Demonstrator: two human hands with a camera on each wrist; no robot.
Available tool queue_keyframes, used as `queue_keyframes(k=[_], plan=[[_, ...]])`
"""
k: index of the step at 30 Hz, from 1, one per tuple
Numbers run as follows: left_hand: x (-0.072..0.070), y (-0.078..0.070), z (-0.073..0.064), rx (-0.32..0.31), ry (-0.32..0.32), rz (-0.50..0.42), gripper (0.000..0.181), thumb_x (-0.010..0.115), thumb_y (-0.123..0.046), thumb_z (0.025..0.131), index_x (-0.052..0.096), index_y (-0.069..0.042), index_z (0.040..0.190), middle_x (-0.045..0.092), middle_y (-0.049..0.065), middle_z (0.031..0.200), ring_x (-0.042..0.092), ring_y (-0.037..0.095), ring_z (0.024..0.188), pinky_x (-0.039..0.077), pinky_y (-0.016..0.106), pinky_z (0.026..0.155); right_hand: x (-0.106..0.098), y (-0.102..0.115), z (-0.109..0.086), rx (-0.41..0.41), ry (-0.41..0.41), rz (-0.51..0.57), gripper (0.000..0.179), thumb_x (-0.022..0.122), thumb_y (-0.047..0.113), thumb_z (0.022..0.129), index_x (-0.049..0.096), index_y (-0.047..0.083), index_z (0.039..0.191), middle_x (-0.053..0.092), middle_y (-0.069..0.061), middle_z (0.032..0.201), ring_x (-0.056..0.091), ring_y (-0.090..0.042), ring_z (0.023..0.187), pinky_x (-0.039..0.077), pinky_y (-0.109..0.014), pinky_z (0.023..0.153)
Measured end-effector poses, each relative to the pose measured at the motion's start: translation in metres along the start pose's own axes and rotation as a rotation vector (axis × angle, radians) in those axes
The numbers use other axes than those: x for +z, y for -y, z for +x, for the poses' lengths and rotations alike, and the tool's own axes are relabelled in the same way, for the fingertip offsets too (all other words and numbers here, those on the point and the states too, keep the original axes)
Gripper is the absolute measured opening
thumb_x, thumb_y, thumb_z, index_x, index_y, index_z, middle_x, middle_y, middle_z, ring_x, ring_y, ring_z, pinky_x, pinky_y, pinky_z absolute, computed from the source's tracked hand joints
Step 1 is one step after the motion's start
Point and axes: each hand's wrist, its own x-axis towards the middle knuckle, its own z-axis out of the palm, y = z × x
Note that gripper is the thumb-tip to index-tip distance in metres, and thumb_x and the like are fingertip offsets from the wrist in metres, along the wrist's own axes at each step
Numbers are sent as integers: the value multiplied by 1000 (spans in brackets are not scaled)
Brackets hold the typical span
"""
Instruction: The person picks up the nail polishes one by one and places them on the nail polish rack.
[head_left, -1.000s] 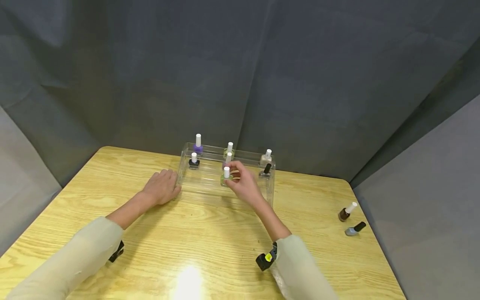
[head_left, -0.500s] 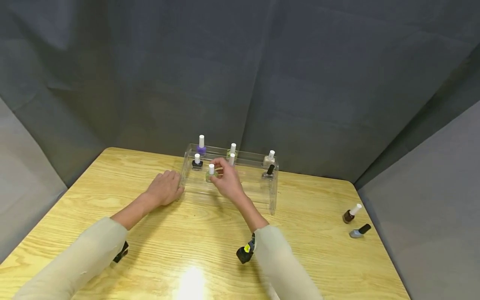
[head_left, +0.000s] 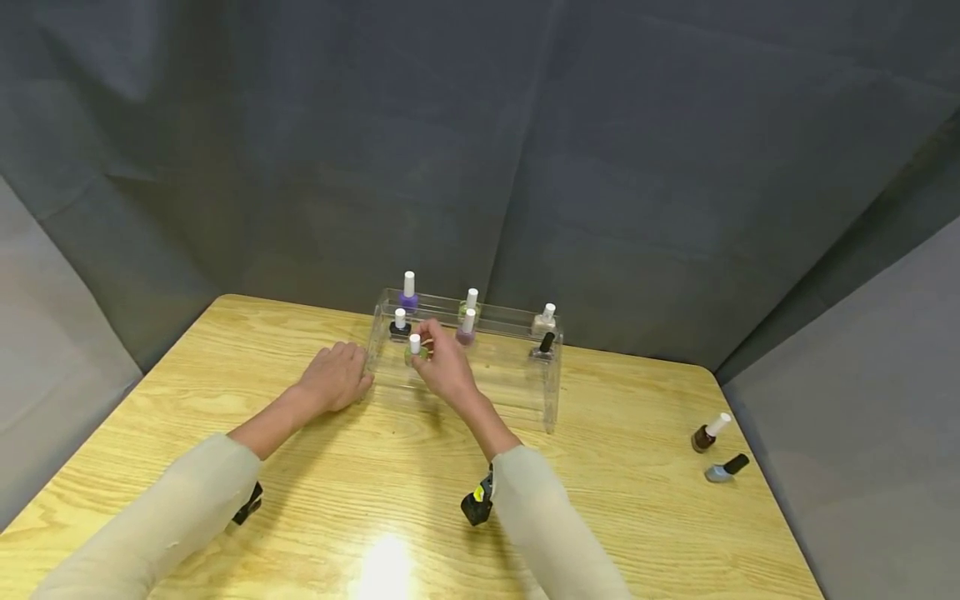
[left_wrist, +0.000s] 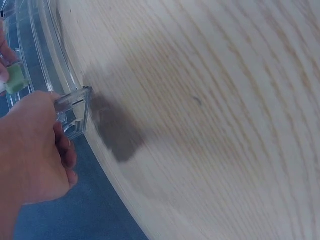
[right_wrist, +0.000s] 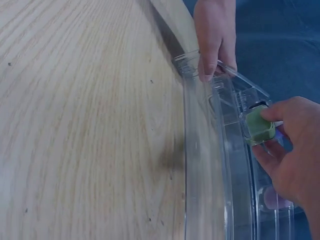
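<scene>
A clear acrylic tiered rack (head_left: pixel 553 387) stands on the wooden table. My left hand (head_left: pixel 333 379) grips its left end panel, thumb and fingers on either side of it in the right wrist view. Between the thumb and fingers of my right hand (head_left: pixel 447 368) is a green nail polish bottle (right_wrist: pixel 260 125) with a white cap, held upright over the left part of the rack. Just behind it, a black nail polish bottle (head_left: pixel 400 330) sits on a tier, with a mauve nail polish bottle (head_left: pixel 466 335) to its right.
Along the rack's back stand a purple bottle (head_left: pixel 408 299), another green bottle (head_left: pixel 469 309) and a beige bottle (head_left: pixel 543 323). A black-capped bottle (head_left: pixel 542 352) sits at the rack's right end. Far right on the table are a dark brown bottle (head_left: pixel 703 438) and a grey-blue bottle (head_left: pixel 720 474).
My right hand has carried the green nail polish bottle leftward along the rack, from in front of the mauve bottle to in front of the black one. The left hand stays at the rack's end.
</scene>
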Motion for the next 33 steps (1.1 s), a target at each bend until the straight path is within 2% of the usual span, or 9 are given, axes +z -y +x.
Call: queue_keyframes(k=[6, 12, 21, 33], plan=[[-1, -3, 1, -2, 3, 6, 36, 49, -28, 103, 51, 5, 116, 53, 17, 106, 50, 35, 104, 43, 47, 83, 4, -4, 1, -10, 15, -22, 35, 75, -5, 84, 59, 8, 112, 65, -5, 108, 62, -21, 102, 50, -30, 92], [-2, -6, 2, -5, 0, -22, 29, 50, -27, 102, 51, 1, 109, 51, 13, 99, 49, 33, 98, 42, 46, 79, 6, -9, -1, -13, 27, -33, 34, 74, -6, 84, 57, 7, 110, 65, -5, 107, 62, -22, 103, 50, -34, 94], [-1, -5, 2, 4, -10, -15, 30, 51, -27, 102, 50, 2, 110, 49, 12, 96, 48, 32, 94, 41, 44, 76, 14, -10, 2, -17, 33, -74, 34, 75, -3, 85, 57, 10, 110, 66, -5, 110, 63, -23, 105, 50, -30, 93], [0, -4, 3, -24, 7, -23, 34, 50, -29, 102, 51, 2, 115, 52, 14, 104, 49, 33, 103, 42, 48, 83, 25, -6, 7, 6, 50, -117, 34, 75, 2, 87, 55, 13, 113, 66, -4, 112, 63, -20, 105, 50, -31, 91]])
